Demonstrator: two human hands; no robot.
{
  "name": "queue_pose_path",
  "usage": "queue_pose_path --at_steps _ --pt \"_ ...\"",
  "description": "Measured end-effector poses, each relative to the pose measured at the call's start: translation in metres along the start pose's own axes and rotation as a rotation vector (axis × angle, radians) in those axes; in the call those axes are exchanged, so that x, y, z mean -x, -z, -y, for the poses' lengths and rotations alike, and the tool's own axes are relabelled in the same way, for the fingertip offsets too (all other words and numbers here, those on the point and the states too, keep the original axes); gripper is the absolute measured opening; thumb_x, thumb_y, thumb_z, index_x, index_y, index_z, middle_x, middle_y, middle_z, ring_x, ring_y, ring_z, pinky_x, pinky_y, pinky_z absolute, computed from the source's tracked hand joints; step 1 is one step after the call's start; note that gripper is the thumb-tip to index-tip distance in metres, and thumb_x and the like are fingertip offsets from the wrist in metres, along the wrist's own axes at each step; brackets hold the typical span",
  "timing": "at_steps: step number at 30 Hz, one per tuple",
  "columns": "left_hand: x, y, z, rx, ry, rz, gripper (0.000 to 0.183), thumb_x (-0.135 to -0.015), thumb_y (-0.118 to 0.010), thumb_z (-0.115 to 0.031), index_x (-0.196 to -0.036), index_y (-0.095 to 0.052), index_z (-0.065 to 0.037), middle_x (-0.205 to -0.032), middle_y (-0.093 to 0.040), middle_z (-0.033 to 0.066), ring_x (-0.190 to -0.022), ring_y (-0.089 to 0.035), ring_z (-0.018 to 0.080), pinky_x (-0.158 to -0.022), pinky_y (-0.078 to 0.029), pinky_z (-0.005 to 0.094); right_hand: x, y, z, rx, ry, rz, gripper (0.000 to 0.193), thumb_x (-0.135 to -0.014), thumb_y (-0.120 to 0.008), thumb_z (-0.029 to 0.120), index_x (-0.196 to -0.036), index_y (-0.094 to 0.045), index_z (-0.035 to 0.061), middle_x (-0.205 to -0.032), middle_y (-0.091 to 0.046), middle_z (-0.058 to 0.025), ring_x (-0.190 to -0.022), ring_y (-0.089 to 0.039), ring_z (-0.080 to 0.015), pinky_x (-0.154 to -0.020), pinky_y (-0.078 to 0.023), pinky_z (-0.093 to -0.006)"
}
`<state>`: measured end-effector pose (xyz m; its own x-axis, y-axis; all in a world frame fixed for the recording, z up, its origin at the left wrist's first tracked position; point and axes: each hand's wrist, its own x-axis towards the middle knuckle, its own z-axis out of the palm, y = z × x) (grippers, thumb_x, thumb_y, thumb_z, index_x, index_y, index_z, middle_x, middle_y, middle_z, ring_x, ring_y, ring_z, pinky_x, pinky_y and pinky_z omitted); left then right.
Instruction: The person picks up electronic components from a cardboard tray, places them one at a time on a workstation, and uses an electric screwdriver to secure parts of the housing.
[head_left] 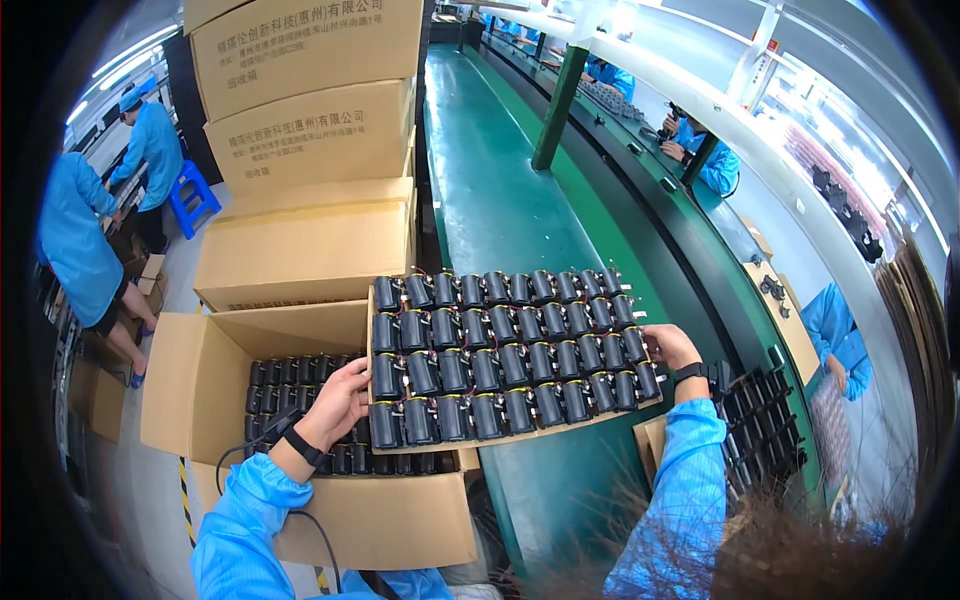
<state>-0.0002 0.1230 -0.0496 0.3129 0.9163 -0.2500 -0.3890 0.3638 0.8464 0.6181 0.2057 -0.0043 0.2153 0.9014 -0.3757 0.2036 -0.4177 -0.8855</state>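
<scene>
Head view: left hand (335, 405) and right hand (668, 347) each grip opposite edges of a cardboard tray (600, 418) of black cylindrical parts (500, 350), held above open carton (200, 375) and green conveyor (500, 190).

Cardboard tray (560, 425) of black cylinders (500, 350) — level above open box (200, 375).

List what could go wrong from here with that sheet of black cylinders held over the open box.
1. The cardboard sheet is gripped only at its two side edges by the left hand and right hand; it may sag and spill the black cylinders.
2. The open box already holds a layer of cylinders; a tilted landing might knock them.
3. Thin wires on the parts could snag.
</scene>
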Motion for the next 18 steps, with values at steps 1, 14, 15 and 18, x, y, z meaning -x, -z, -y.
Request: queue_pose_path --at_steps 1,14,15,18 --pt "0.001 0.001 0.001 -0.001 0.000 -0.004 0.031 -0.110 -0.041 -0.014 -0.137 -0.053 -0.005 -0.117 -0.071 0.0077 -0.096 -0.074 0.0189 -0.085 -0.061 0.0370 0.003 -0.004 0.004 0.007 0.022 0.007 0.016 -0.095 -0.063 0.023 -0.087 -0.071 0.0122 -0.067 -0.060 0.0049 -0.054 -0.052 -0.0076 -0.049 -0.041 -0.0246" --pt "0.000 0.010 0.003 -0.029 0.017 0.019 0.033 -0.110 -0.041 -0.013 -0.140 -0.054 -0.004 -0.112 -0.073 0.0078 -0.092 -0.075 0.0182 -0.082 -0.062 0.0352 0.024 -0.017 0.023 -0.020 0.002 -0.016 0.012 -0.093 -0.068 0.015 -0.092 -0.071 0.0041 -0.078 -0.066 -0.0016 -0.064 -0.061 -0.0139 -0.060 -0.052 -0.0298" --pt "-0.002 0.009 0.002 -0.022 0.022 0.025 0.034 -0.110 -0.041 -0.013 -0.141 -0.053 -0.004 -0.113 -0.073 0.0079 -0.093 -0.075 0.0184 -0.082 -0.062 0.0353 0.026 -0.016 0.025 -0.012 0.003 -0.021 0.010 -0.092 -0.068 0.014 -0.091 -0.071 0.0037 -0.078 -0.066 -0.0020 -0.064 -0.061 -0.0140 -0.059 -0.051 -0.0301" --pt "-0.005 0.008 -0.003 -0.045 0.038 0.061 0.035 -0.110 -0.041 -0.013 -0.141 -0.053 -0.005 -0.115 -0.072 0.0080 -0.094 -0.075 0.0185 -0.082 -0.062 0.0356 0.019 -0.011 0.020 0.003 -0.003 -0.052 0.011 -0.093 -0.067 0.014 -0.091 -0.071 0.0032 -0.078 -0.065 -0.0023 -0.064 -0.061 -0.0145 -0.059 -0.051 -0.0310"
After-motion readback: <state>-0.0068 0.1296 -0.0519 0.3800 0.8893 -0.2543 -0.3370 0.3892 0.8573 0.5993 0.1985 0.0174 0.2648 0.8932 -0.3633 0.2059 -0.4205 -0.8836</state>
